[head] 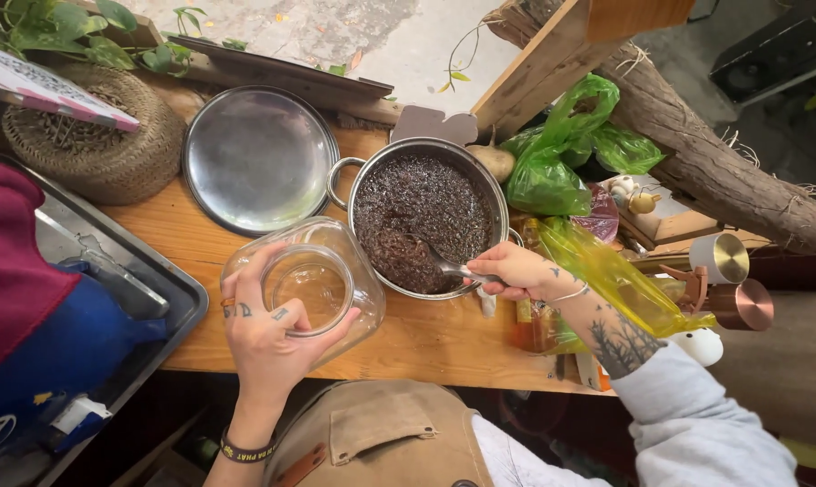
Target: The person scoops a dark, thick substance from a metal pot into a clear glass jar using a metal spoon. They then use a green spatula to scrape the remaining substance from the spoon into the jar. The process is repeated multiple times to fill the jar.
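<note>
Beside the pot (426,212), metal lid (259,158) and green bags (561,153) crowd the jar (313,284)

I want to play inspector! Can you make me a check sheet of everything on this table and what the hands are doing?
Surface: wooden tabletop, bare at the front edge.
Job's things: steel pot full of dark grains; metal spoon dug into them; clear glass jar, tilted and looking empty.
Clutter: round steel lid, woven basket, green plastic bags, yellow plastic bag, metal tray.
Grippers: left hand grips the jar's mouth; right hand holds the spoon.
Cables: nothing seen.
Surroundings: leafy plant, thick branch, concrete ground.
</note>
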